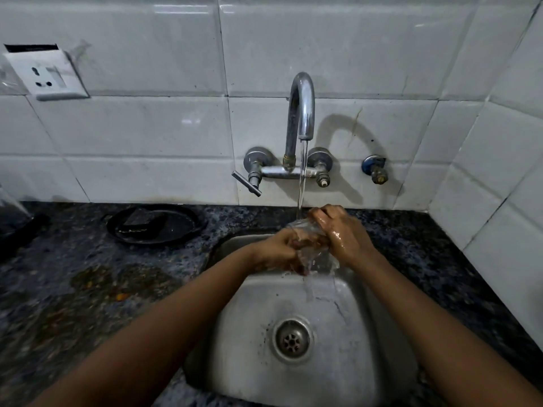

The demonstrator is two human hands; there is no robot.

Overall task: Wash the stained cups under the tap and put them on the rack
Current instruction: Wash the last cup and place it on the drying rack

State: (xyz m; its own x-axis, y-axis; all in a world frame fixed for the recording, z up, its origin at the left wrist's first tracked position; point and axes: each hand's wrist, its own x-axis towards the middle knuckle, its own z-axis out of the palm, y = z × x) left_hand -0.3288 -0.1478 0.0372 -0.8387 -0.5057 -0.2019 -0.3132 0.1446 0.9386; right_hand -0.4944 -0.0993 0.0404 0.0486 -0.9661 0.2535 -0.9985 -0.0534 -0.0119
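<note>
Both hands, left hand [277, 249] and right hand [342, 233], clasp a clear cup [308, 230], likely slippery and breakable, so grip its sides.

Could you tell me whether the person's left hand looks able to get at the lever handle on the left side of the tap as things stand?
Probably yes, though not at once: the left hand is helping the right hand hold the clear cup under the water. The lever handle stands unobstructed above the counter.

Dim overall; tap [301, 113] casts wall shadow; tiles [352, 48] glare; edges warped, blurred
</note>
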